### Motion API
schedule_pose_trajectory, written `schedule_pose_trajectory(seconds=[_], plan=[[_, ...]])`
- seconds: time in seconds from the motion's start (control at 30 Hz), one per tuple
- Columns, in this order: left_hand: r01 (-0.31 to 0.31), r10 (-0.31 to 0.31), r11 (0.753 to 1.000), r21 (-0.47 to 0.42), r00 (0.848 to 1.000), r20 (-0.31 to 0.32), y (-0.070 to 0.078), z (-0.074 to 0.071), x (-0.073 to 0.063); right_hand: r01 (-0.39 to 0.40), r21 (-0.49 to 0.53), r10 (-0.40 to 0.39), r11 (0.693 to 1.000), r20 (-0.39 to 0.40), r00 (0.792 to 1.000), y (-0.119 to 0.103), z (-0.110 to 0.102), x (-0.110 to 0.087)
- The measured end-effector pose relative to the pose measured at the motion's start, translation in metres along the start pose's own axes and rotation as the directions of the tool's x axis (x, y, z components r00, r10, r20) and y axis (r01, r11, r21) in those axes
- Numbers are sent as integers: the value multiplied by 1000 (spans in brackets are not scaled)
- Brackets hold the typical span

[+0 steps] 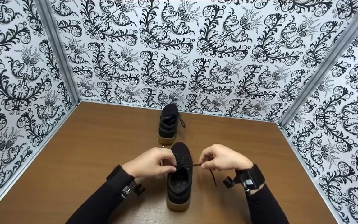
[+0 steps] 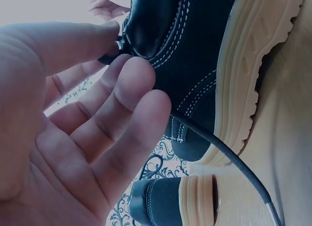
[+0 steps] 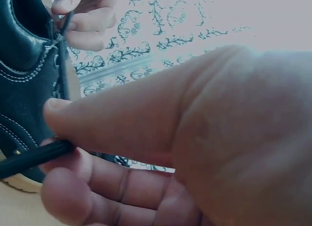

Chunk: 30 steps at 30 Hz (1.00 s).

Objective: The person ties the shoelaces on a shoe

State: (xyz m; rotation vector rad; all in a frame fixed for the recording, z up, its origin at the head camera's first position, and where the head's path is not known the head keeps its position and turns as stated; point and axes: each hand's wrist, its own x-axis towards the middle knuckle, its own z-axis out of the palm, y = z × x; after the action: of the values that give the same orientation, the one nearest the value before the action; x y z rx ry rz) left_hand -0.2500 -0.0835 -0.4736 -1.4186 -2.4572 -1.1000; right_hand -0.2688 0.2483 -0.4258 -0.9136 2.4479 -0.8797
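A black lace-up shoe [image 1: 179, 199] with a tan sole stands upright on the table, toe pointing away from me. My left hand [image 1: 152, 162] is at its left side, thumb and forefinger pinching a black lace [image 3: 67, 22] close to the top eyelets. From there a lace end [image 2: 219, 144] with a pale tip hangs past the shoe's side. On the other side my right hand [image 1: 224, 157] pinches the other lace [image 3: 36, 157], drawn out sideways from the shoe. Its loose end [image 1: 213, 178] dangles below the fingers.
A second black shoe [image 1: 167, 132] with a looped lace [image 1: 182, 121] stands farther back, near the patterned wall [image 1: 172, 62]. The brown wooden table [image 1: 82, 149] is bounded by patterned panels at left, back and right. Each wrist carries a strapped camera.
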Motion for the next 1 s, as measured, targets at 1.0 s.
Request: schedule_pose_trajectory(seconds=[1.0], plan=[[-52,51,999,-11,996,-75,-18,13,1,18,53,-6,998,-213,977,-4,36,26]])
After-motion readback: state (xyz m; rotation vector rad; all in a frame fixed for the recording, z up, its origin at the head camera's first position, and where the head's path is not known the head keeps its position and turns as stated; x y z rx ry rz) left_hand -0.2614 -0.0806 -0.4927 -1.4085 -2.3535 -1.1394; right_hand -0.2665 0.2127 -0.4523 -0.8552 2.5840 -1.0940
